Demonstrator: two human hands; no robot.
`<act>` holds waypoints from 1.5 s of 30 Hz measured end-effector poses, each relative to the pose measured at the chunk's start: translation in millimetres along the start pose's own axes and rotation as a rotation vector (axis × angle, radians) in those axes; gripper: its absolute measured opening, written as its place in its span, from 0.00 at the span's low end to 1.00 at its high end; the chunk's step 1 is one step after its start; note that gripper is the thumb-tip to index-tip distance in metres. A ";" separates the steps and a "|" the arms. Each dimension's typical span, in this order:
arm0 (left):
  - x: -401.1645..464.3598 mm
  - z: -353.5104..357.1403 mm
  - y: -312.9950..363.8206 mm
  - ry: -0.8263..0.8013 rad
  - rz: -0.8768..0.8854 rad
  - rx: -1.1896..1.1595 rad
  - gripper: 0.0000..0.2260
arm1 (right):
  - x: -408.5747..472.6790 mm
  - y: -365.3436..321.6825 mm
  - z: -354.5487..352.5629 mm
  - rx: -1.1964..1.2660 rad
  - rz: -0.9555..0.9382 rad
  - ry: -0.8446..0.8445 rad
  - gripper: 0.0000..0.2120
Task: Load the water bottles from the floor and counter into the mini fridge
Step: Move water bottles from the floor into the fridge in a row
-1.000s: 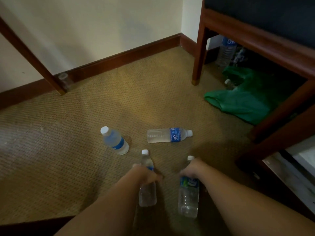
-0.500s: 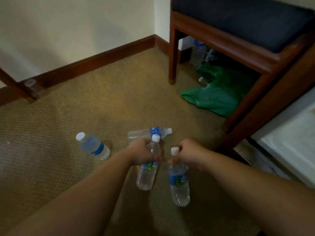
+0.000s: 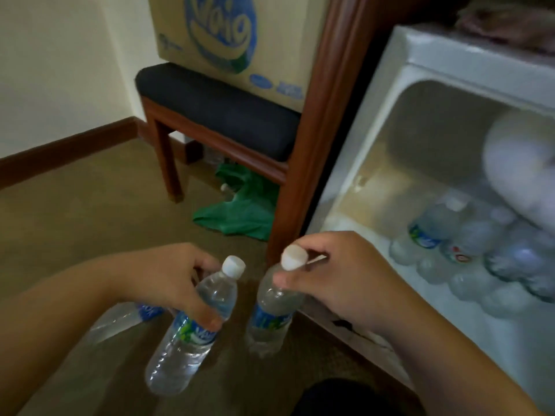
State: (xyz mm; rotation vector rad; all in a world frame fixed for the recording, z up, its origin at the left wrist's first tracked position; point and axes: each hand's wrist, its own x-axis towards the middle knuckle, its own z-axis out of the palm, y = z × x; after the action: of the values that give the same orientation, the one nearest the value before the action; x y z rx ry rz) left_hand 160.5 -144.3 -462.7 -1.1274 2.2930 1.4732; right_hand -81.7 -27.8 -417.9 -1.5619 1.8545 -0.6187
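My left hand [image 3: 177, 280] grips a clear water bottle [image 3: 192, 328] by its shoulder, held tilted above the carpet. A second clear bottle [image 3: 271, 310] hangs by its neck from my right hand [image 3: 339, 283], close beside the first. Both have white caps and blue-green labels. To the right, the white mini fridge [image 3: 426, 55] stands open, with several bottles [image 3: 450, 238] lying stacked inside on its floor. Another bottle [image 3: 126, 316] lies on the carpet, partly hidden behind my left forearm.
A wooden stool with a dark cushion [image 3: 216, 106] stands against the wall, with a cardboard box [image 3: 237, 37] on top. A green plastic bag [image 3: 240, 205] lies under it. A dark wooden frame post [image 3: 312, 139] runs beside the fridge.
Both hands have lifted their bottles higher off the carpet. The view has swung right, bringing the open fridge and the box on the stool into sight.
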 end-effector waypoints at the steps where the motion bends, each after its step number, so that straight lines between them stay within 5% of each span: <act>1: -0.9 -0.8 17.2 -0.008 0.041 0.020 0.16 | -7.3 1.8 -15.7 0.026 0.004 0.066 0.08; 7: 9.7 15.7 90.7 0.142 0.268 -0.026 0.19 | -22.4 38.0 -78.0 0.158 0.071 0.400 0.06; 11: 25.4 37.8 123.8 0.380 0.383 -0.054 0.17 | -3.9 72.8 -91.8 0.115 0.116 0.600 0.06; 18: 80.7 62.7 148.0 0.662 0.399 0.037 0.24 | 44.8 109.4 -116.5 -0.231 0.088 0.623 0.12; 24: 105.3 77.9 157.8 0.688 0.370 -0.014 0.29 | 68.9 118.5 -135.3 -0.544 0.134 0.457 0.19; 45: 152.6 89.7 169.9 0.780 0.351 0.019 0.20 | 106.7 167.1 -158.6 -0.465 0.199 0.546 0.19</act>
State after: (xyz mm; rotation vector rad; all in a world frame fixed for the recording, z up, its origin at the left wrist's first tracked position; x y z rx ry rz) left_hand -82.0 -107.3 -468.4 -1.5606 3.1456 1.2344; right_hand -321.3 -107.9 -443.0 -1.5529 2.6824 -0.5880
